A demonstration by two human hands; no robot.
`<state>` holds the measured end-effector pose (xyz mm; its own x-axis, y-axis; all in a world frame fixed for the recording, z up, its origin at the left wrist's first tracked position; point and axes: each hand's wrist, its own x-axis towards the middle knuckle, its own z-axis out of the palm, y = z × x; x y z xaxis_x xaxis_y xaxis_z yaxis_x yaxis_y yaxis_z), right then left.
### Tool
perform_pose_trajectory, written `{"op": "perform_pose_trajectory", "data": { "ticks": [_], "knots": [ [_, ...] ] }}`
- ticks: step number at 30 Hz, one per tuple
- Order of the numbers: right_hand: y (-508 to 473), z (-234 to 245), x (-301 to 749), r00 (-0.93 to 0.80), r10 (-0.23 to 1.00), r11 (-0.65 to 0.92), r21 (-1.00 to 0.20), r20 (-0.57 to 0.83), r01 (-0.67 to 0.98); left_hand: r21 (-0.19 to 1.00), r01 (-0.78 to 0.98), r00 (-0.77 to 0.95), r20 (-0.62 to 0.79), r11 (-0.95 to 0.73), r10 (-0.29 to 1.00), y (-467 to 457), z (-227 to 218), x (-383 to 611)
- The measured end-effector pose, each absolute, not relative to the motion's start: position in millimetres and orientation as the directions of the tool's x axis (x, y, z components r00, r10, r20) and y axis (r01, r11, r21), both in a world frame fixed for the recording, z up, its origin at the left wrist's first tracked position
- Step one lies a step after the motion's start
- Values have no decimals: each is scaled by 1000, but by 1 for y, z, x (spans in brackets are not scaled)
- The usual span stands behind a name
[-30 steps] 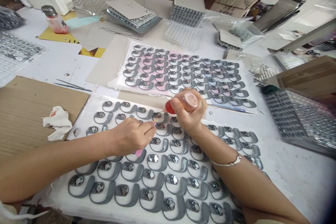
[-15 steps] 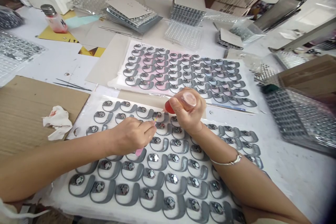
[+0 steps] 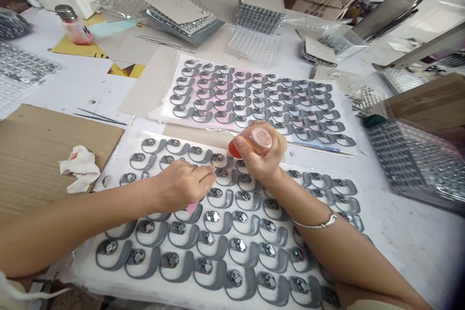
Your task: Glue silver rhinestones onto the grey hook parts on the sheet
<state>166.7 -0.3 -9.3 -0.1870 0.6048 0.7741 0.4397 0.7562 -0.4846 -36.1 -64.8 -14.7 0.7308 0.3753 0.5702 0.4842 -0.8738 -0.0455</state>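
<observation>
My right hand [image 3: 263, 152] is wrapped round a clear squeeze bottle [image 3: 260, 138] with red liquid in it, its base turned up and its front end pointing down to the left. Thumb and fingers of my left hand [image 3: 185, 181] pinch a thin pink stick [image 3: 192, 208], whose yellowish tip shows past the fingertips. That tip is close to one grey ring-shaped piece [image 3: 221, 160] with a shiny round centre; whether they touch I cannot tell. Rows of such pieces lie on a white board [image 3: 87, 278] under both hands, partly covered by my forearms.
Behind lies a second white board [image 3: 165, 106] with similar pieces. A crumpled tissue [image 3: 80, 167] with red stains rests on cardboard [image 3: 32, 155] at left. Farther back stand a pink-liquid jar [image 3: 74, 26] and a metal bottle [image 3: 395, 7]. Clear plastic trays [image 3: 410, 155] are stacked at right.
Almost nothing differs. Both hands stay over the same spot with the bottle and the stick, apart from very slight shifts.
</observation>
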Motion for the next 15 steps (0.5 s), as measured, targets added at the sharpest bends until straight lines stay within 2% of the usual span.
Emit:
{"op": "perform_pose_trajectory", "data": {
  "ticks": [7, 11, 15],
  "knots": [
    [-2, -9, 166, -212, 599, 760, -466, 772, 452, 21, 475, 720, 566, -880, 402, -64, -14, -38],
    [-3, -8, 166, -223, 570, 774, -426, 791, 469, 63, 488, 747, 485, -871, 454, -63, -16, -42],
    [-4, -7, 165, -236, 578, 781, -446, 781, 437, 122, 491, 766, 412, -863, 494, -62, -16, -44]
  ]
}}
